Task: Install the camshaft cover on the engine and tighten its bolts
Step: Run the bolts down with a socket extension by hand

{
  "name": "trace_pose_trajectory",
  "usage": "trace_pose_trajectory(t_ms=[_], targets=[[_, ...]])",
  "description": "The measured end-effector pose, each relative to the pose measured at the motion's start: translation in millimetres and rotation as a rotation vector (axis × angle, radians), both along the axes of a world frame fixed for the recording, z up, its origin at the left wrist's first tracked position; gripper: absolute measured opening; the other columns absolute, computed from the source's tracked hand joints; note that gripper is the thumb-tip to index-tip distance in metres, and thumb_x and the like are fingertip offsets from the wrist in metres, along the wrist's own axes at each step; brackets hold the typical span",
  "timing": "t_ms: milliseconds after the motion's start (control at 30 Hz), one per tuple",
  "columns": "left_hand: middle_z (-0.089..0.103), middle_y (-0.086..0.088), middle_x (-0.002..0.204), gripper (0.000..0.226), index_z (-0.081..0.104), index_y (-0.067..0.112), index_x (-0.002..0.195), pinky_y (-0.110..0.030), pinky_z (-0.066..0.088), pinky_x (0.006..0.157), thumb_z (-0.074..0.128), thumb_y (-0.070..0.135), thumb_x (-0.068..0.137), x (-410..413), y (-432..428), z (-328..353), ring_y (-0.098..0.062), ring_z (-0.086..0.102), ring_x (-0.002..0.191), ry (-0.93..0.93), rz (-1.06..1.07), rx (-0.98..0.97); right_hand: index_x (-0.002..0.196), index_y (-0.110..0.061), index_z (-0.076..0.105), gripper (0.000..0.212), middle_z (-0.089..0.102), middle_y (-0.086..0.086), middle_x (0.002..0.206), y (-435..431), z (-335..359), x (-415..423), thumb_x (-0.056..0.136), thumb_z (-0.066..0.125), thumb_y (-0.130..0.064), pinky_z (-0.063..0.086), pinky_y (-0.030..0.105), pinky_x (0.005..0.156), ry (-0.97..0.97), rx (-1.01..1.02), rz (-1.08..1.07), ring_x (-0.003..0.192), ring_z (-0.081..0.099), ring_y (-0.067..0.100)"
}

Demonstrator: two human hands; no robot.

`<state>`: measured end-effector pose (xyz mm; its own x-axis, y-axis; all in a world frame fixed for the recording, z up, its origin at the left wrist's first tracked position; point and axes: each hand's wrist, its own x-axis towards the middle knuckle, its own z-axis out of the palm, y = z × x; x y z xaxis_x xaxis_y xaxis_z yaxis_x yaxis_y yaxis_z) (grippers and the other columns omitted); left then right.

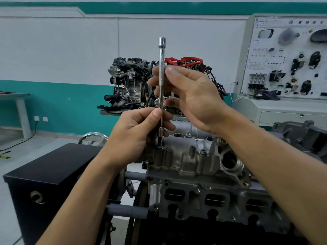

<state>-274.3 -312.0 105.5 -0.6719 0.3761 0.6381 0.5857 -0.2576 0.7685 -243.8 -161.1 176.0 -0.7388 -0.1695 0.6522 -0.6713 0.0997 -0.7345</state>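
Upright, both hands (pixel 134 131) pinch a slim, knurled chrome extension bar (pixel 161 68).

Black cabinet (pixel 53 174) left; second engine (pixel 129 82) behind; training panel (pixel 286 57) right.

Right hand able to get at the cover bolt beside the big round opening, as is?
Likely yes: nothing covers that bolt, though the right hand grips the extension bar.

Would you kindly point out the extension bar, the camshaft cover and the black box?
extension bar (pixel 161 55), head view, upper shaft.
camshaft cover (pixel 185 161), head view, near side wall.
black box (pixel 53 165), head view, top face.
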Motion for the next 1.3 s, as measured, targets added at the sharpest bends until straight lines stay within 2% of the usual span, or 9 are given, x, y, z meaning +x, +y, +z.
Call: trace_pose_trajectory(t_ms=[100,233,300,633,800,900,967,1100,1300], targets=[[0.077,-0.008,0.084,0.034,0.074,0.012,0.094,-0.019,0.055,0.065,0.053,0.038,0.092,0.8,-0.2,0.5,-0.012,0.068,0.070,-0.012,-0.024,-0.002,0.099,-0.013,0.068,0.022,0.072,0.002,0.089,-0.6,-0.5,-0.2,0.104,0.047,-0.018,0.044,0.030,0.069,-0.002,0.029,-0.017,0.084,0.063,0.016],[0.077,-0.006,0.081,0.036,0.071,0.007,0.095,-0.018,0.053,0.060,0.064,0.041,0.086,2.9,3.1,-0.4,-0.010,0.067,0.066,0.028,0.044,0.041,0.089,-0.012,0.067,0.003,0.071,0.001,0.077,0.7,-1.1,-2.9,0.089,0.067,-0.014,0.045,0.024,0.061,0.027,-0.054,-0.013,0.074,0.062,0.014],[0.076,-0.005,0.077,0.032,0.070,0.003,0.088,-0.016,0.051,0.060,0.065,0.034,0.086,2.3,5.5,-1.2,-0.008,0.066,0.063,0.069,0.086,0.053,0.092,-0.009,0.066,0.012,0.067,0.001,0.077,1.3,-1.4,-3.9,0.082,0.073,-0.013,0.044,0.023,0.060,0.040,-0.095,-0.020,0.070,0.058,0.012],[0.076,-0.008,0.084,0.034,0.075,0.017,0.090,-0.022,0.055,0.065,0.050,0.039,0.095,-3.7,-1.2,-0.1,-0.013,0.067,0.070,-0.012,-0.026,-0.038,0.106,-0.013,0.067,0.027,0.067,0.001,0.094,-1.9,-0.7,0.8,0.106,0.041,-0.019,0.045,0.025,0.064,-0.048,0.041,0.016,0.085,0.059,0.014],[0.077,-0.006,0.081,0.034,0.075,0.016,0.089,-0.018,0.052,0.059,0.062,0.048,0.088,1.2,4.3,-0.8,-0.010,0.066,0.065,0.016,0.058,0.003,0.088,-0.009,0.066,0.017,0.069,0.004,0.078,-0.1,-1.0,0.7,0.099,0.055,-0.017,0.048,0.022,0.061,-0.016,-0.002,-0.033,0.073,0.063,0.014],[0.074,0.000,0.070,0.030,0.071,0.007,0.081,-0.011,0.045,0.055,0.069,0.036,0.084,3.1,9.8,-1.9,-0.001,0.061,0.055,0.075,0.147,0.064,0.080,-0.013,0.066,0.013,0.069,0.000,0.073,2.3,-1.5,-0.7,0.092,0.066,-0.019,0.045,0.025,0.063,0.024,-0.013,-0.104,0.070,0.062,0.014],[0.073,0.003,0.067,0.030,0.071,0.003,0.079,-0.010,0.043,0.053,0.067,0.033,0.086,3.0,10.5,-1.9,0.000,0.057,0.052,0.099,0.165,0.059,0.087,-0.012,0.067,0.011,0.071,0.000,0.077,2.5,-1.4,-1.5,0.093,0.064,-0.020,0.045,0.028,0.066,0.013,-0.015,-0.077,0.073,0.063,0.015],[0.076,-0.002,0.074,0.032,0.074,0.003,0.081,-0.013,0.048,0.057,0.062,0.031,0.089,2.8,6.8,-1.0,-0.005,0.063,0.060,0.095,0.125,0.039,0.103,-0.009,0.066,0.021,0.074,0.006,0.090,-0.9,-1.6,-0.4,0.103,0.048,-0.020,0.050,0.029,0.069,-0.037,0.016,0.045,0.077,0.066,0.019],[0.076,-0.011,0.079,0.027,0.076,0.006,0.085,-0.027,0.057,0.050,0.063,0.030,0.086,1.7,1.8,0.6,-0.015,0.067,0.059,-0.012,0.036,0.032,0.086,0.008,0.067,0.024,0.069,0.009,0.067,-5.8,-0.6,0.1,0.100,0.054,-0.007,0.059,0.036,0.062,0.142,0.057,-0.068,0.058,0.065,0.023]])
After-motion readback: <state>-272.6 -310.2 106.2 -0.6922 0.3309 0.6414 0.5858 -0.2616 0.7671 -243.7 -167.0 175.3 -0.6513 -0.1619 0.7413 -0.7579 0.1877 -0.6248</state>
